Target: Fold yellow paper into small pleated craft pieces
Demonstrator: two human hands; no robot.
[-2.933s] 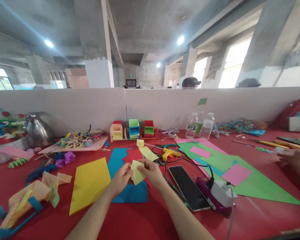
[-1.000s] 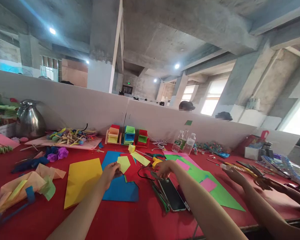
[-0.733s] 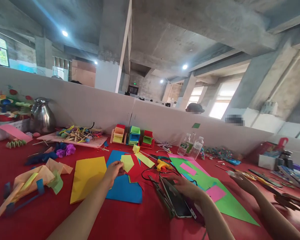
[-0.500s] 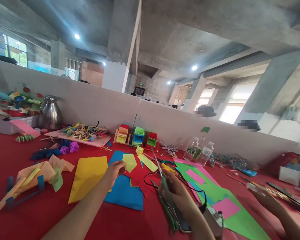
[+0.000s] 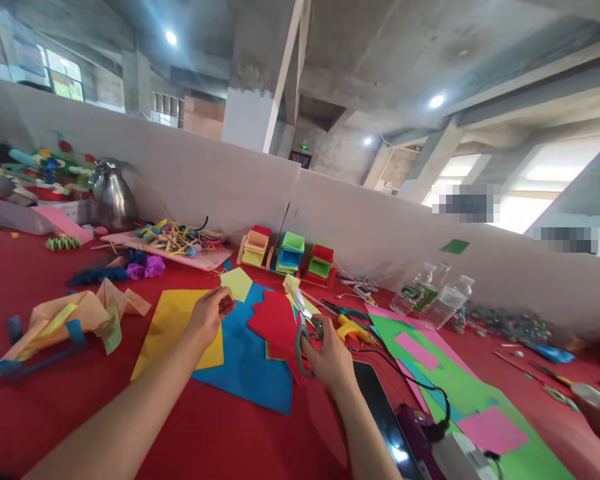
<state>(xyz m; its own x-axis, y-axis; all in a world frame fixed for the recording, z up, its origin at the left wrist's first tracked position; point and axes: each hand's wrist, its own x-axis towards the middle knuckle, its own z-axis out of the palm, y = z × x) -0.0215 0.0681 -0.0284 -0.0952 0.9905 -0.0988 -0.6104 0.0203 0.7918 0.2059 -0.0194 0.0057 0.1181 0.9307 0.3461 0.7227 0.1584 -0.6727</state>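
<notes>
My left hand (image 5: 207,319) pinches a small yellow-green paper piece (image 5: 237,283) and holds it up over the yellow sheet (image 5: 173,325) and the blue sheet (image 5: 250,363). My right hand (image 5: 327,357) grips a pair of grey-green scissors (image 5: 303,320) by the handles, blades pointing up and to the left, above a red paper piece (image 5: 275,320). The two hands are a short way apart over the red table (image 5: 40,400).
A black phone (image 5: 385,417) and a purple device with a cable lie right of my right hand. A yellow glue gun (image 5: 353,328), green and pink sheets (image 5: 455,387), water bottles (image 5: 445,300), coloured paper boxes (image 5: 291,252), a metal kettle (image 5: 111,195) and crumpled paper (image 5: 70,320) surround them.
My right hand let go of the yellow-green piece, reached right, picked up the scissors and brought them back toward the middle. My left hand kept the paper and lifted it.
</notes>
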